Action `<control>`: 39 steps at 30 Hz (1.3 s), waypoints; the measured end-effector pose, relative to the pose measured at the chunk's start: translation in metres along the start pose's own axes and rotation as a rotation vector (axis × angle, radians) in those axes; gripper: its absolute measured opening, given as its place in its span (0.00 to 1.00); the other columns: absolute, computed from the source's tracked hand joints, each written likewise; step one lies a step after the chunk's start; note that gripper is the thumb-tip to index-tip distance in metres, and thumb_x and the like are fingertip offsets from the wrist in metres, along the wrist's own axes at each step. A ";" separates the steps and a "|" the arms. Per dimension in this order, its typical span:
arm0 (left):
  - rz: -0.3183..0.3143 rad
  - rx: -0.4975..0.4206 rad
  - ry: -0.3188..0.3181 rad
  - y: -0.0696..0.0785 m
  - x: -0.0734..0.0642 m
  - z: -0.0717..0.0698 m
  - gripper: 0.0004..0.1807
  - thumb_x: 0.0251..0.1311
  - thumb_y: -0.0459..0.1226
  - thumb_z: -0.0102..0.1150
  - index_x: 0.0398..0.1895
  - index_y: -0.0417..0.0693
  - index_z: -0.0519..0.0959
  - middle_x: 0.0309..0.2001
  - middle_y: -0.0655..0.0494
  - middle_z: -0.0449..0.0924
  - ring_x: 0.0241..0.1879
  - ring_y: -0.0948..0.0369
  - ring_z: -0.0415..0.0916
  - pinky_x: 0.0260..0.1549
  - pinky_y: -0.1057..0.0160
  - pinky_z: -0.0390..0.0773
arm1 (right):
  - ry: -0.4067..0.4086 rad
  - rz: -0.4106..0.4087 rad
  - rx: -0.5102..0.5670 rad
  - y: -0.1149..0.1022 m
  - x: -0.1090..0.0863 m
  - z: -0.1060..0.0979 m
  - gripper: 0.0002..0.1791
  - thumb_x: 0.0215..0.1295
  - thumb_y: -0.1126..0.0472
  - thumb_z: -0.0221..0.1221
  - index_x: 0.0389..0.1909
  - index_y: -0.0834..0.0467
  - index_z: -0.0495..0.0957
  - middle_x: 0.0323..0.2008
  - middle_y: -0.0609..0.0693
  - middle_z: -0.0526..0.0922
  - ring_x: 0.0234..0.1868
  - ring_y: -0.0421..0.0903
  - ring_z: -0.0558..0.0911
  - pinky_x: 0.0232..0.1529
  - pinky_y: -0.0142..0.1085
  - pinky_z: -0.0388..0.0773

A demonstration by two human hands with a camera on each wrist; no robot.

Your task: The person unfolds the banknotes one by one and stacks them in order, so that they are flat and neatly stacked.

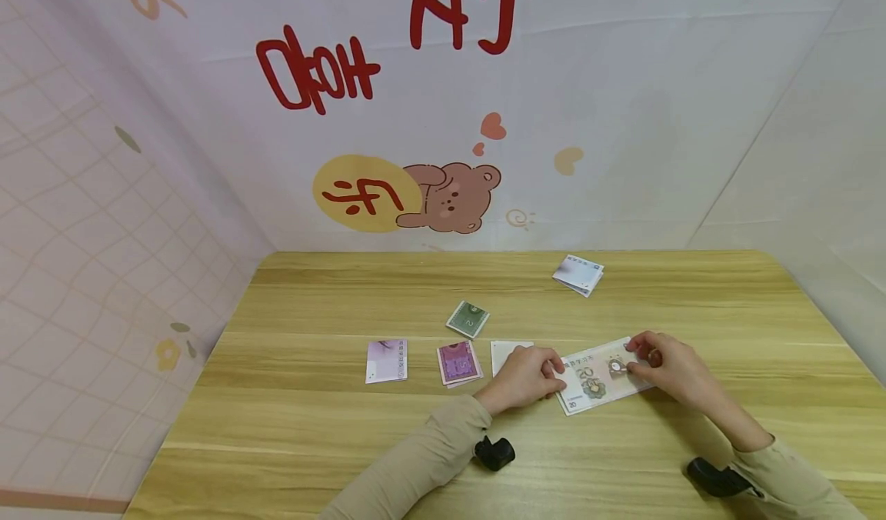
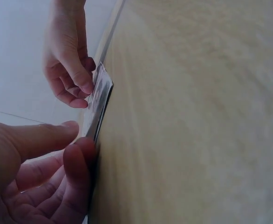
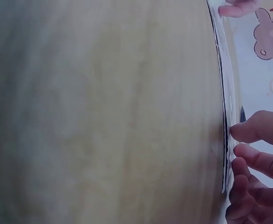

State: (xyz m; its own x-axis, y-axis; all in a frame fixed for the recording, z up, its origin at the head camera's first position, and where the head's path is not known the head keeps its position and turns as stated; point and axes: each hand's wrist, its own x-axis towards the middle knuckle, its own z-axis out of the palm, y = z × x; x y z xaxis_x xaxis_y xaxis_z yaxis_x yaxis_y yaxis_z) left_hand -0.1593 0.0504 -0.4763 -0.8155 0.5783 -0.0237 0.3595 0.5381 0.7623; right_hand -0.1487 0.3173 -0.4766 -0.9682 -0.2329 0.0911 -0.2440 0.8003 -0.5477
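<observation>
A banknote marked 20 (image 1: 601, 380) lies slightly slanted on the wooden table, close to its surface. My left hand (image 1: 524, 380) holds its left edge with thumb and fingertips. The right hand (image 1: 674, 370) holds the opposite end, its thumb on the printed face and a fingertip at the far corner. In the left wrist view, curled left fingers (image 2: 76, 170) are at the paper's edge. The right wrist view shows the note (image 3: 226, 88) edge-on, with right fingertips against it. A pale folded note (image 1: 508, 353) is partly hidden behind the left hand.
Left of my hands lie folded purple notes (image 1: 458, 362) and a lilac note (image 1: 387, 361). A green folded note (image 1: 468, 319) is farther back. Another pale folded note (image 1: 578, 274) sits near the table's back edge, before a printed cloth backdrop (image 1: 623, 135).
</observation>
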 end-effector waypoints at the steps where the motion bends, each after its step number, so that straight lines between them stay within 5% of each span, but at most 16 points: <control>1: 0.004 0.006 -0.002 0.000 0.000 0.000 0.07 0.55 0.34 0.69 0.35 0.42 0.80 0.17 0.66 0.74 0.15 0.76 0.67 0.22 0.78 0.66 | -0.001 0.001 0.003 0.000 0.000 0.000 0.13 0.51 0.68 0.70 0.37 0.62 0.78 0.28 0.47 0.76 0.26 0.40 0.69 0.25 0.32 0.66; 12: 0.035 0.045 -0.043 0.001 -0.002 -0.005 0.07 0.58 0.34 0.65 0.39 0.42 0.82 0.17 0.67 0.74 0.17 0.76 0.67 0.26 0.79 0.67 | 0.001 -0.014 0.023 0.001 0.001 -0.002 0.11 0.54 0.67 0.69 0.37 0.62 0.79 0.30 0.48 0.77 0.28 0.40 0.70 0.26 0.32 0.68; 23: 0.056 -0.145 -0.112 -0.001 -0.005 -0.014 0.07 0.63 0.29 0.58 0.42 0.37 0.79 0.18 0.60 0.75 0.13 0.67 0.72 0.15 0.74 0.74 | 0.063 -0.067 0.110 -0.006 0.006 -0.008 0.06 0.60 0.69 0.63 0.38 0.63 0.80 0.32 0.50 0.81 0.28 0.38 0.76 0.25 0.31 0.74; 39: 0.031 -0.347 -0.015 -0.018 -0.010 -0.042 0.08 0.63 0.26 0.56 0.44 0.32 0.78 0.27 0.49 0.79 0.22 0.58 0.80 0.19 0.65 0.80 | 0.050 -0.157 0.180 -0.025 0.021 0.007 0.06 0.61 0.72 0.62 0.39 0.64 0.80 0.31 0.51 0.82 0.26 0.38 0.78 0.23 0.31 0.76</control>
State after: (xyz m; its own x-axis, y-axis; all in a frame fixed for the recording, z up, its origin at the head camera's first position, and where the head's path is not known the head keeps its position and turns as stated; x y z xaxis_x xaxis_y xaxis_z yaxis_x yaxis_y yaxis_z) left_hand -0.1768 0.0088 -0.4626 -0.7992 0.6011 -0.0047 0.2064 0.2817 0.9371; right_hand -0.1622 0.2887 -0.4675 -0.9218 -0.3152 0.2256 -0.3824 0.6440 -0.6626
